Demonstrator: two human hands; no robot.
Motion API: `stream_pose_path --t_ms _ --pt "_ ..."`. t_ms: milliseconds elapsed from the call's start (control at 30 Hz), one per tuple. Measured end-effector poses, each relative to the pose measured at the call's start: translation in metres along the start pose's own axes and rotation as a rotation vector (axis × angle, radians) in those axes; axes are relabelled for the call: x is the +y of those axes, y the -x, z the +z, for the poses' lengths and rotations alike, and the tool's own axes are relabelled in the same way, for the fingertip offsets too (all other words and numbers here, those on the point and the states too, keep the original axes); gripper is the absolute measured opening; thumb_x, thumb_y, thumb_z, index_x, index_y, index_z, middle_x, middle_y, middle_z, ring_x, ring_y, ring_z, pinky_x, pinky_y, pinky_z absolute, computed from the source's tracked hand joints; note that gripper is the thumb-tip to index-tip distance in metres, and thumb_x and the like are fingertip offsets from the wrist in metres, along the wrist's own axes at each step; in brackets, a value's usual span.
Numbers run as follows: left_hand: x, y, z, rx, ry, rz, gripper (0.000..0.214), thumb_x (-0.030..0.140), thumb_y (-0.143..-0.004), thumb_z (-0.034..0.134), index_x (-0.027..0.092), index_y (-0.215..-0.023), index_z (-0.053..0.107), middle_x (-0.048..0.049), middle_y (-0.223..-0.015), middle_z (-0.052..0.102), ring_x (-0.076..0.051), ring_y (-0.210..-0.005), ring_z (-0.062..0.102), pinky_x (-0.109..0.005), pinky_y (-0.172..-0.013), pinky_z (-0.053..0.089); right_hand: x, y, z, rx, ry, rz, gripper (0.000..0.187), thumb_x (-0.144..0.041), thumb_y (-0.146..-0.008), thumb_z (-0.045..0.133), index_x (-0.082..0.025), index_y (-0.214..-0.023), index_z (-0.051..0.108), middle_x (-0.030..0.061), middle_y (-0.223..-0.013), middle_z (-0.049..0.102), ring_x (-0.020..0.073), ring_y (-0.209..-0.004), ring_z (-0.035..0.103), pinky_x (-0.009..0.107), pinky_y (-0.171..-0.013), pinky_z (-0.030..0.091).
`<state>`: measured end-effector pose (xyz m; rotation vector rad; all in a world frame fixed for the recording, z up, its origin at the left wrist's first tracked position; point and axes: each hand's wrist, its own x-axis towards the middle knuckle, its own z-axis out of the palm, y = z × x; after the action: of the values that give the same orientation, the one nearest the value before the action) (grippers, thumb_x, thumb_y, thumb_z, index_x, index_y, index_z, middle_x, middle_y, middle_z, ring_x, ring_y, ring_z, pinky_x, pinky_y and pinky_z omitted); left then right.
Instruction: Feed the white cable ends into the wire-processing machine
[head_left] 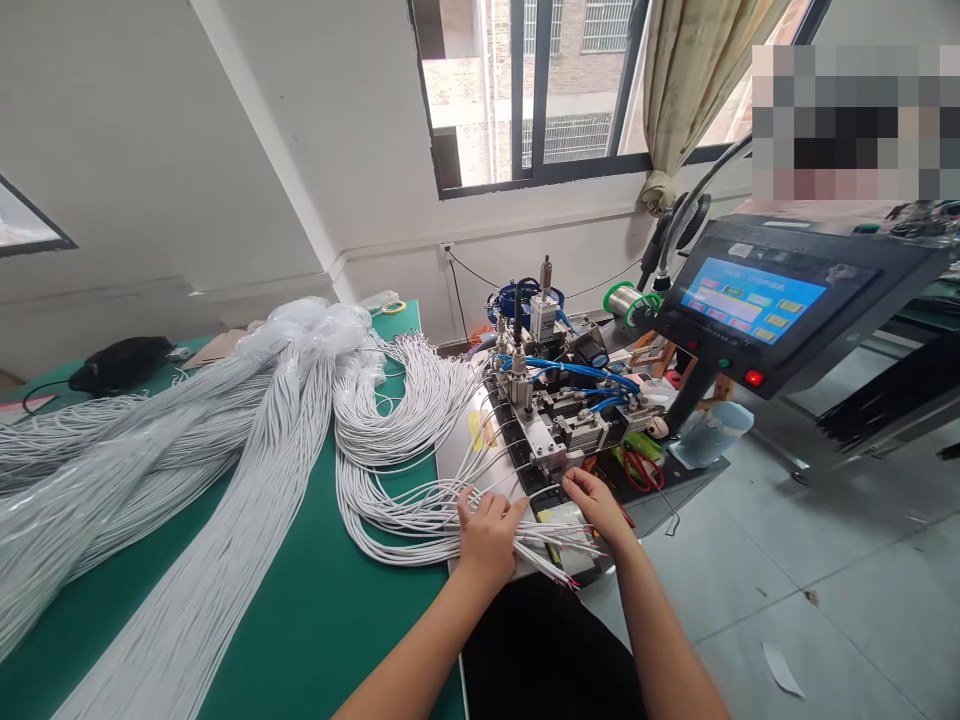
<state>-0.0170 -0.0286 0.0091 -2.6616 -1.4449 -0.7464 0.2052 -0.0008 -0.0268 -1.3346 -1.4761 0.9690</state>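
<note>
Head view: what's nearest, and what worries you?

Loose cable ends (571, 580), some red-tipped, sticking out past the bench edge right above the dark clothing (555, 650) on the lap. If a knee or sleeve catches them, I'd expect the lot to fan out and lose its order.

Hands?

Left hand (491, 530) lies over the white cables (431, 497), fingers bent down on them. Can't tell whether it grips or only presses. Right hand (592, 500) is just beyond, thumb and finger pinching one white cable (543, 491) at the front of the bench machine (541, 437).

Risk there?

Fingertips sit right beside the metal blocks. If anything cycles while they're that close, pinch hazard. Also, a cable fed crooked could seat badly; likely cause would be drag from the strands under the left hand.

Anything beside the right hand?

Red-handled tool (643, 468) just past it, near the machine's side. A wide elbow swing could knock it.

Further back?

Blue air tubes (577, 368) arch over the machine; a snag could pull a fitting. Left of it, the looped cable pile (409, 425) overlaps itself, so one tug might drag neighbours or tangle.

And the far side?

Control panel (757, 300), screen lit, on the right. Wire spool (630, 302) by its left edge; I'd watch for its wire fouling.
</note>
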Motion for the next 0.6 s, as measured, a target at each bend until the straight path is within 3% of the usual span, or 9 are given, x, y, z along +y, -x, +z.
stream_pose_path --t_ms 167,400,600 --pt "0.000 -0.001 0.001 -0.004 -0.012 -0.009 0.049 0.012 -0.068 0.056 0.029 -0.114 0.060 -0.0021 -0.084 0.059 -0.023 -0.086 0.054 -0.054 -0.103 0.016 0.001 -0.003 -0.001 -0.049 -0.132 0.088 0.034 -0.049 -0.079 0.053 -0.019 -0.065 0.046 -0.0047 -0.060 0.040 0.0112 -0.057 0.037 0.023 -0.054 0.033" --pt "0.000 -0.001 0.000 -0.002 -0.003 -0.010 0.047 0.010 -0.070 0.054 0.029 -0.112 0.060 -0.0028 -0.084 0.060 -0.022 -0.085 0.054 -0.054 -0.103 0.016 0.003 -0.006 0.008 0.005 -0.305 0.251 0.032 -0.044 -0.069 0.056 -0.020 -0.055 0.041 -0.0064 -0.050 0.035 0.0089 -0.047 0.029 0.023 -0.047 0.024" --pt "-0.001 0.000 0.002 0.000 0.002 -0.011 0.047 0.011 -0.069 0.055 0.029 -0.112 0.061 -0.0026 -0.084 0.060 -0.023 -0.086 0.054 -0.056 -0.104 0.014 0.006 -0.005 0.009 0.013 -0.344 0.261 0.030 -0.043 -0.068 0.058 -0.020 -0.056 0.044 -0.0068 -0.050 0.035 0.0087 -0.047 0.029 0.023 -0.047 0.023"
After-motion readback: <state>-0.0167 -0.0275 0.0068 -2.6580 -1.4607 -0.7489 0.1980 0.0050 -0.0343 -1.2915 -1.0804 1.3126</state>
